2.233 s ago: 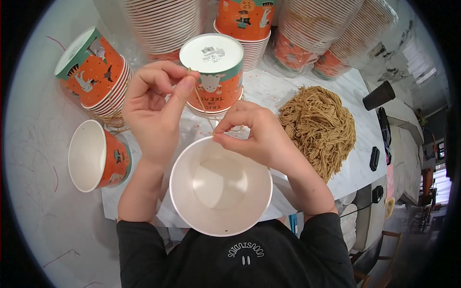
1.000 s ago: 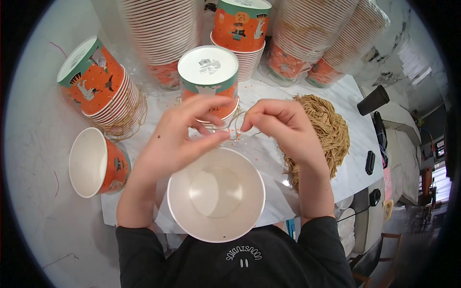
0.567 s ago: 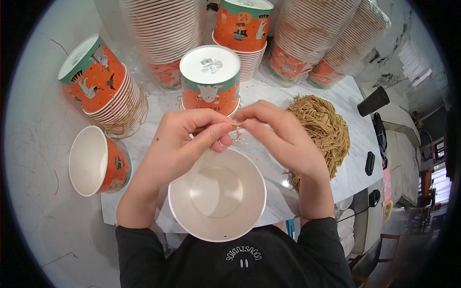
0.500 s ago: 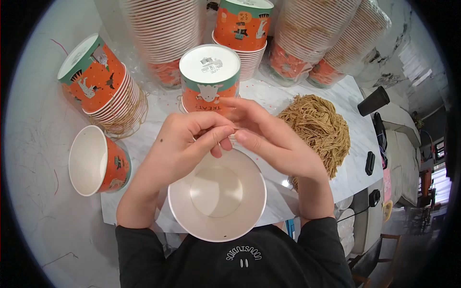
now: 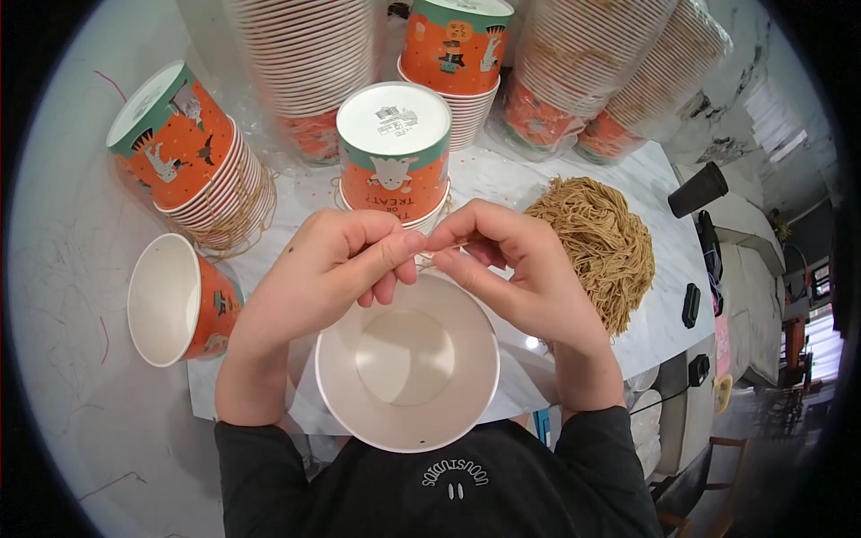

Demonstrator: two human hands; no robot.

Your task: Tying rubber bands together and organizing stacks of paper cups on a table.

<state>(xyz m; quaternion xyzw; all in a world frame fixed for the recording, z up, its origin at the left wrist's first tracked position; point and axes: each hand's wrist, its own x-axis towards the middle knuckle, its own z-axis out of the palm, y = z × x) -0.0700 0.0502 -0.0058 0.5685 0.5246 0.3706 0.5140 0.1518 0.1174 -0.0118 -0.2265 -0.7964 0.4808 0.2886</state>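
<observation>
An open paper bucket, white inside, stands with its mouth up right in front of me. Above its far rim my left hand is closed, thumb pressed against the forefinger. Close by, my right hand also pinches, its fingertips almost meeting the left ones. Between them runs a thin string, only faintly visible; its ends are hidden by the fingers. Just beyond my hands, an upside-down stack of orange and green patterned buckets shows a white base on top.
To the right lies a heap of tan cords. On the left, a tilted bucket stack has cords draped on its rims, and a single bucket lies sideways. Tall wrapped stacks line the back. A black cup is at far right.
My right hand has drawn back a little to the right, its fingers curling from a flatter pose into a pinch. My left hand stays pinched near the same spot.
</observation>
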